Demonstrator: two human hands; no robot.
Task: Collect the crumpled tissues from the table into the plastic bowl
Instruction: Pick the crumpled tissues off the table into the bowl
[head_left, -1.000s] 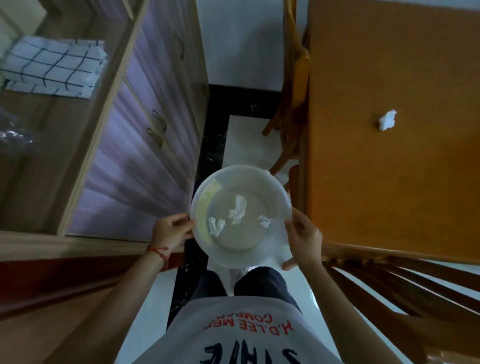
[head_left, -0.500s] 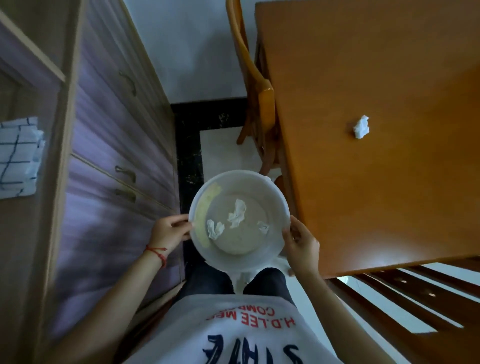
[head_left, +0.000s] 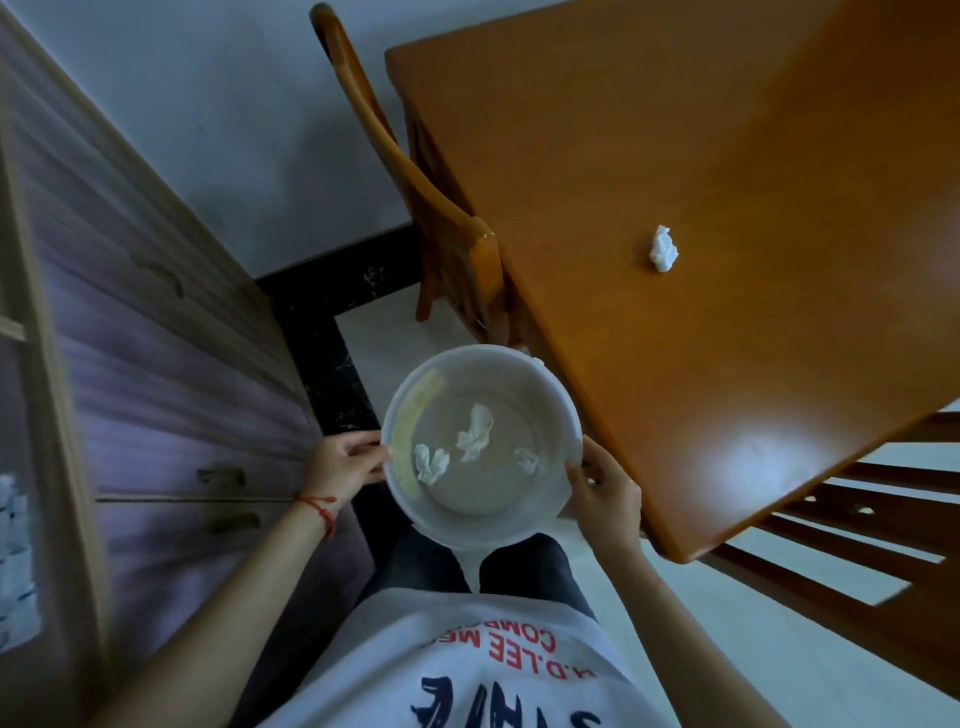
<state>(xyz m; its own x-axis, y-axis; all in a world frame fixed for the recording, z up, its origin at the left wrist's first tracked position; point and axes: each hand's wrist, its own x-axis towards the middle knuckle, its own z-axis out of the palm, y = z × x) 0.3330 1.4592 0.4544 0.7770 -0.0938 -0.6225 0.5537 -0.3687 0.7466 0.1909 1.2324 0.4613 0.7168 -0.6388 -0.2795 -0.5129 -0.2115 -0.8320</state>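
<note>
I hold a translucent white plastic bowl in front of my waist, off the table's near left corner. My left hand grips its left rim and my right hand grips its right rim. Three crumpled white tissues lie inside: a large one in the middle, one to its left, a small one to its right. One crumpled tissue lies on the orange wooden table, well beyond and to the right of the bowl.
A wooden chair is tucked in at the table's left side, just beyond the bowl. A second chair's slats show at the lower right. A cabinet with drawers runs along the left, leaving a narrow strip of floor.
The view has swung right and the cabinet has slid out to the left. The table now fills more of the upper right. Both hands keep the same grip on the bowl.
</note>
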